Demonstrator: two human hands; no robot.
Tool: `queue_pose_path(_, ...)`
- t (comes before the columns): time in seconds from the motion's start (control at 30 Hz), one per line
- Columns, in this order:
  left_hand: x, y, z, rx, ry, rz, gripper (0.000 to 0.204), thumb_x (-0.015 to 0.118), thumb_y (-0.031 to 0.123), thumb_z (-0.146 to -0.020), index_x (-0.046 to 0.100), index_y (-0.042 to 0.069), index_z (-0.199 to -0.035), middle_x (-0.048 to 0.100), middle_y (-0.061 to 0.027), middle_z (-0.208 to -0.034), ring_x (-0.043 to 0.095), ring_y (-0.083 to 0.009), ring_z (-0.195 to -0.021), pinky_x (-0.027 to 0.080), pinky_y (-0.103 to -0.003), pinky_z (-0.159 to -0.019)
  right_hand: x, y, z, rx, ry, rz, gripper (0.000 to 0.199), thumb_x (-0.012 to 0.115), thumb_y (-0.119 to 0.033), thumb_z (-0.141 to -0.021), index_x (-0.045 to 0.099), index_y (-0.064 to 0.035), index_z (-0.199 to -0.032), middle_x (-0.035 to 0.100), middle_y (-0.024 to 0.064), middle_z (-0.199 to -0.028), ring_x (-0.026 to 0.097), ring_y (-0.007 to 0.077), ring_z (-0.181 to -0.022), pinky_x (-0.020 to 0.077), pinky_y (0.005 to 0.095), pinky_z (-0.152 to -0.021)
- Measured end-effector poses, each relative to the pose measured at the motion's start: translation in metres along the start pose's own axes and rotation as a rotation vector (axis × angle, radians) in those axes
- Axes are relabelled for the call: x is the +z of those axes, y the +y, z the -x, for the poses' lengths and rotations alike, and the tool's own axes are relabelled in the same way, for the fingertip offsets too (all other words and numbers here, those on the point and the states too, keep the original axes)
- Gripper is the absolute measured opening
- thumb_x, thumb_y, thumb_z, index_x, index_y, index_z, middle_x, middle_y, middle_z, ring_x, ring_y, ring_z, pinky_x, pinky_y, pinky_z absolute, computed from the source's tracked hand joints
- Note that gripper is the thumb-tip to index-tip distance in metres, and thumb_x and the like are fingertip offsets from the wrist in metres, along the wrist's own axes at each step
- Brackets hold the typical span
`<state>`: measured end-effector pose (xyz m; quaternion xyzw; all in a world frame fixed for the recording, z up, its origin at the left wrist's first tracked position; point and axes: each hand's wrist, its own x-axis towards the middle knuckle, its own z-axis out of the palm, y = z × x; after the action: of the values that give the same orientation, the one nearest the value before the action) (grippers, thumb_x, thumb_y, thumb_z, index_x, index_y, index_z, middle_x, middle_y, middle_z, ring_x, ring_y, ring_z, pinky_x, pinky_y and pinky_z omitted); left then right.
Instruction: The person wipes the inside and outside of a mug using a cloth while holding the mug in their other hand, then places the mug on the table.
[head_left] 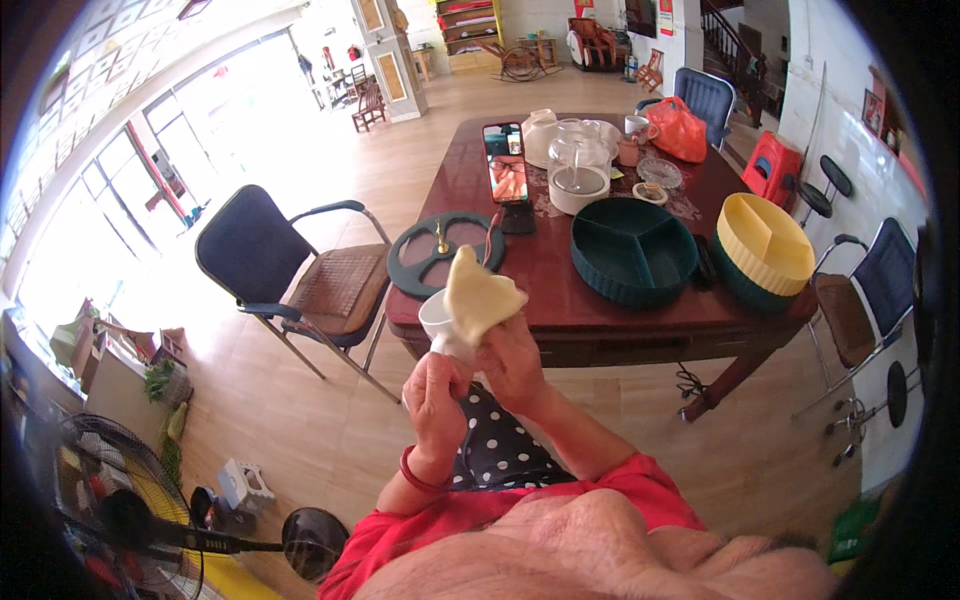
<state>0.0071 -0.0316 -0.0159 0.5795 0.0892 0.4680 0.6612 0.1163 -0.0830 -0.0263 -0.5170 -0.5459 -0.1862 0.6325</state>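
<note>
In front of me, just off the table's near edge, my left hand [437,392] is closed around the lower part of a white cup-shaped piece [434,312]. Its round rim points up and away from me. Close beside it, my right hand [512,362] grips a pale yellow cloth [478,295], which bunches up against the white piece and hides part of it. Beyond the cloth lies a round dark green lid [408,262] with clear panels and a gold knob. To the right sits a dark green divided tray [628,285].
A yellow divided tray [765,245] rests tilted on a green one at the right of the red-brown table [560,335]. A phone [506,165] stands upright near a glass jug [578,165]. Behind are a mug [637,126] and an orange-red bag [678,132]. An armchair [290,270] stands left.
</note>
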Motion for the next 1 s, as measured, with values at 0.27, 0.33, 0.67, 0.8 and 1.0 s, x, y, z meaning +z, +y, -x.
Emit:
queue_pose_path(0.27,0.004,-0.005,0.004,-0.088,0.066,-0.001,0.039,0.043,0.032,-0.097,0.043,0.008,-0.065,0.041,0.0016,-0.058,0.034,-0.0073,-0.051,0.027,-0.023,-0.048,0.001,-0.024,0.005,-0.172,-0.017,0.270,0.030,0.050,-0.016,-0.085,0.057,-0.0016,-0.110,0.056,0.0179,-0.105,0.051,0.0371,-0.102,0.0353,0.0472,-0.093)
queue_pose_path(0.33,0.001,0.000,-0.002,-0.167,0.087,0.079,0.039,0.043,0.033,-0.097,0.043,0.009,-0.065,0.040,0.0025,-0.058,0.034,-0.0068,-0.051,0.027,-0.023,-0.048,0.009,-0.014,0.017,-0.092,-0.017,0.197,0.029,0.051,-0.018,-0.084,0.059,-0.0028,-0.107,0.056,0.0175,-0.108,0.050,0.0371,-0.104,0.0326,0.0498,-0.094)
queue_pose_path(0.67,-0.007,0.000,0.012,-0.070,-0.073,0.069,0.040,0.045,0.028,-0.095,0.039,0.008,-0.061,0.039,-0.0014,-0.051,0.031,-0.0098,-0.046,0.026,-0.025,-0.045,-0.009,0.013,0.017,0.511,0.023,-0.300,0.034,0.054,-0.013,-0.081,0.053,-0.0004,-0.113,0.058,0.0153,-0.103,0.056,0.0296,-0.098,0.0444,0.0366,-0.084)
queue_pose_path(0.8,-0.021,-0.003,0.012,-0.098,-0.168,0.157,0.039,0.049,0.032,-0.093,0.041,0.011,-0.061,0.035,0.0002,-0.047,0.028,-0.0100,-0.043,0.025,-0.027,-0.043,-0.026,-0.014,-0.012,0.836,0.076,-0.854,0.031,0.054,-0.013,-0.085,0.053,-0.0002,-0.114,0.060,0.0101,-0.100,0.060,0.0188,-0.089,0.0475,0.0297,-0.078)
queue_pose_path(1.0,-0.032,-0.014,0.010,-0.291,-0.125,0.569,0.035,0.058,0.033,-0.089,0.046,0.011,-0.064,0.034,0.0051,-0.048,0.030,-0.0074,-0.044,0.027,-0.025,-0.044,-0.029,-0.023,-0.004,0.903,-0.031,-0.925,0.031,0.046,-0.016,-0.093,0.051,-0.0028,-0.121,0.060,0.0062,-0.107,0.060,0.0116,-0.092,0.0481,0.0229,-0.079)
